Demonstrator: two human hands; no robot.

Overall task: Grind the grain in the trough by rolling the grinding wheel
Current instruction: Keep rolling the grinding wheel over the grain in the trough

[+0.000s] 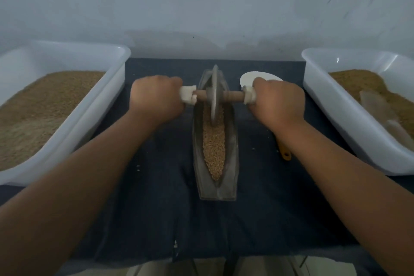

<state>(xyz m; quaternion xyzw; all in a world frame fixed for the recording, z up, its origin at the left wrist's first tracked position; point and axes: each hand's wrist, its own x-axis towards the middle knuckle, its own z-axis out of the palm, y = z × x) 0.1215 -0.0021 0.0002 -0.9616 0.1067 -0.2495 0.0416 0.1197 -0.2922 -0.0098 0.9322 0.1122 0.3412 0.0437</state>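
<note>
2 white tubs flank the work area: left tub (67, 87) at 9 o'clock, heaped with brown grain; right tub (349, 96) at 3 o'clock, also holding grain, with a pale scoop-like piece half buried, too blurred to name. Dark cloth (156, 197) covers the table. White plate (253, 77) at 1 o'clock of the trough, partly behind the right hand. Yellow handle (285, 152) pokes out under the right forearm.

Trough (233, 141) lies centre, long axis 12 to 6, filled with grain (214, 148). Grinding wheel (215, 94) stands upright in its far end, rim in the grain. Left hand (156, 96) and right hand (279, 99) each closed tight around a white-wrapped end of the wooden axle (233, 95), wheel midway between them.
</note>
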